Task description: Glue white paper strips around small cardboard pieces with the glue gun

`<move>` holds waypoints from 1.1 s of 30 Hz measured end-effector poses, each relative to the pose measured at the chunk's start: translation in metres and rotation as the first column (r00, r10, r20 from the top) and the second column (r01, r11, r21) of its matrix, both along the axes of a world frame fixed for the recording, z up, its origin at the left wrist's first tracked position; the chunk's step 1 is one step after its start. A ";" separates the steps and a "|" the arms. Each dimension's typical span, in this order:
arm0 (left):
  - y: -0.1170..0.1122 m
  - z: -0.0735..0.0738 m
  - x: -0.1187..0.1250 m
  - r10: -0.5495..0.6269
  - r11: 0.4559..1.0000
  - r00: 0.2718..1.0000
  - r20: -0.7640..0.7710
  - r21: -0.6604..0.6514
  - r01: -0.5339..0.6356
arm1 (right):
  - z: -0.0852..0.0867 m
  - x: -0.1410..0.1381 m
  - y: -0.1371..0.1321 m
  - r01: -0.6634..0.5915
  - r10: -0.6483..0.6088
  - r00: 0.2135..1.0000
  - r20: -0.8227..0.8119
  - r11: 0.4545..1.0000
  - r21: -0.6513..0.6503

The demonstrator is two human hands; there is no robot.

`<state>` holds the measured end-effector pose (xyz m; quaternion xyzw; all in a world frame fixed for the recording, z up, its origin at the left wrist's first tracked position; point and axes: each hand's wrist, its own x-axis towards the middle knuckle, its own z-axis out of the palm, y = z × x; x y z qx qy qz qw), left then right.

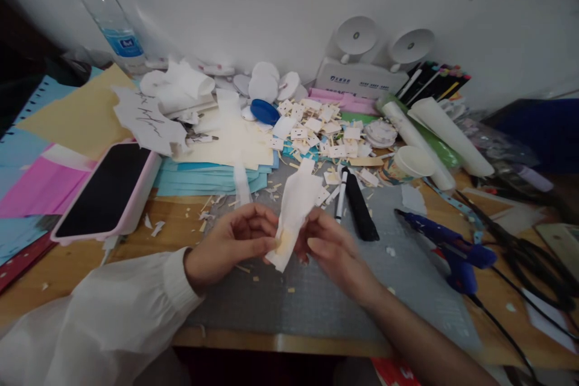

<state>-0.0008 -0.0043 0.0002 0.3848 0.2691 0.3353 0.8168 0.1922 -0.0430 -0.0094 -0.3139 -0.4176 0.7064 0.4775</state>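
Note:
A folded strip of white paper (298, 199) stands tilted between my hands above the grey mat. It has a tan patch near its lower end. My left hand (237, 244) pinches that lower end, thumb in front and fingers behind. At the right edge, the curled fingers of my right hand (332, 250) grip the paper, their tips partly hidden behind it. Just beyond lie a white pen (342, 196) and a black tapered object (360, 205). A heap of small whitish tags with sticks (316, 126) spreads behind the paper.
Left are a pink-cased phone (106, 190), coloured paper sheets (212, 176) and a water bottle (106, 12). A blue glue gun (447, 244), black scissors (529, 253) and a paper cup (411, 163) are right. A twin-lamp emergency light (362, 75) stands against the wall.

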 end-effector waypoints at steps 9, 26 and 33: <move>-0.002 0.004 0.000 0.049 0.990 0.998 -0.048 0.132 -0.042 | 0.005 -0.006 -0.001 0.022 -0.022 1.000 0.000 0.999 -0.050; -0.005 -0.001 -0.001 -0.045 0.999 0.998 0.044 0.028 0.043 | 0.005 -0.007 0.000 0.045 -0.051 0.998 -0.034 0.988 -0.147; -0.005 0.001 0.000 -0.029 1.000 1.000 -0.011 0.002 0.029 | 0.006 -0.007 -0.001 0.040 -0.044 0.999 -0.025 0.987 -0.156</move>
